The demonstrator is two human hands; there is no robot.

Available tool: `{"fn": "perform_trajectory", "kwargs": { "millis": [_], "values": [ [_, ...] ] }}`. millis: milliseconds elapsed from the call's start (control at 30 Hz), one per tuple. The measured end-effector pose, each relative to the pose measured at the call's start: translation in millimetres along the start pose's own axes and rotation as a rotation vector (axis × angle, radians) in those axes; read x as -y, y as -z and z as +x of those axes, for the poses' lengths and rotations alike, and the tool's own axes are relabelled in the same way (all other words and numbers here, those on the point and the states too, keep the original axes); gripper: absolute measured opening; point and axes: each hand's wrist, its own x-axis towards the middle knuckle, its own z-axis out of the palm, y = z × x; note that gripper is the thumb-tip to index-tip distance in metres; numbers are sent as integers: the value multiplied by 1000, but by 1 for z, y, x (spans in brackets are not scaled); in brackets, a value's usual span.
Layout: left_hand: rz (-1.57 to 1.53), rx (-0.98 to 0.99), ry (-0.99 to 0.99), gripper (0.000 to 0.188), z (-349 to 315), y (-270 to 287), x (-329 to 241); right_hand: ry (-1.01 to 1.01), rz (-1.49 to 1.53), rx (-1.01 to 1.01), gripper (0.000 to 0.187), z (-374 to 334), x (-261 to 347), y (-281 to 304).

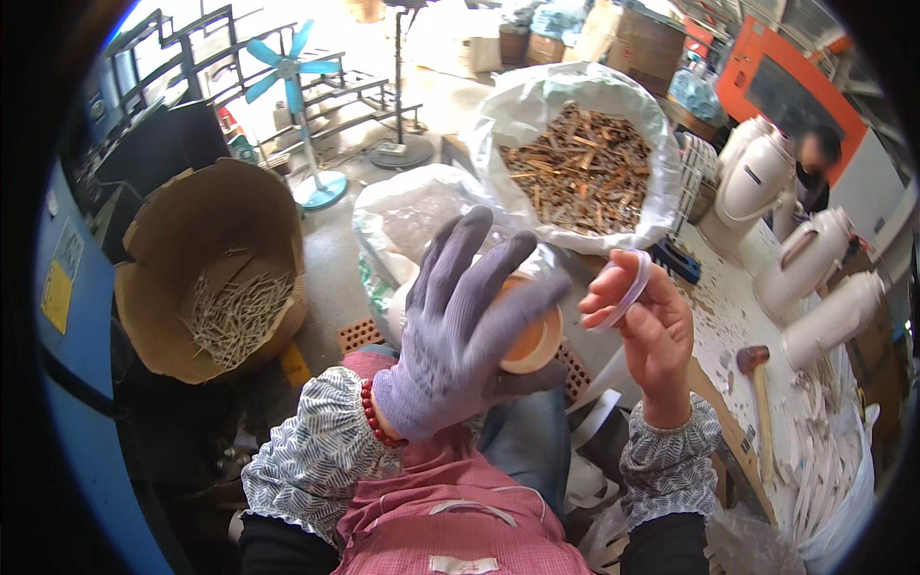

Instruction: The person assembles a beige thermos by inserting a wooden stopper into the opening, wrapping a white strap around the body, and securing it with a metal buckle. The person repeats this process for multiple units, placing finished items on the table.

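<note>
My left hand [446, 331], in a grey-purple glove, is spread across a pale jug-like vessel. The vessel's round mouth [545, 353] has an orange inside, and my thumb and a motion-blurred finger lie on either side of it. Most of its body is hidden behind the glove, so any grip on it does not show. To the right of the mouth, my bare right hand [656, 331] pinches a thin, pale lilac ring [631, 292] between fingers and thumb, apart from the vessel.
Several pale thermos jugs [752, 187] and a wooden-handled hammer [762, 412] are on the right-hand table beside pale strips [819, 460]. Ahead stands a white sack [498, 115] of brown scraps. A cardboard drum [158, 249] with thin pale pieces and a blue fan [321, 190] are left.
</note>
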Motion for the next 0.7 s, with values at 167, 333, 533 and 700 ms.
{"fn": "perform_trajectory", "kwargs": {
  "millis": [167,333,533,700],
  "values": [
    [-125,225,92,102,14,-16,3,-94,-267,56,26,2,16,-23],
    [-277,252,82,106,7,-27,22,255,-1064,257,20,6,5,-27],
    [-334,266,60,103,-10,-33,27,155,-1268,342,11,-2,-3,-39],
    [-343,284,-10,93,-5,-27,20,173,-1386,393,11,-2,-4,-36]
  ]
}}
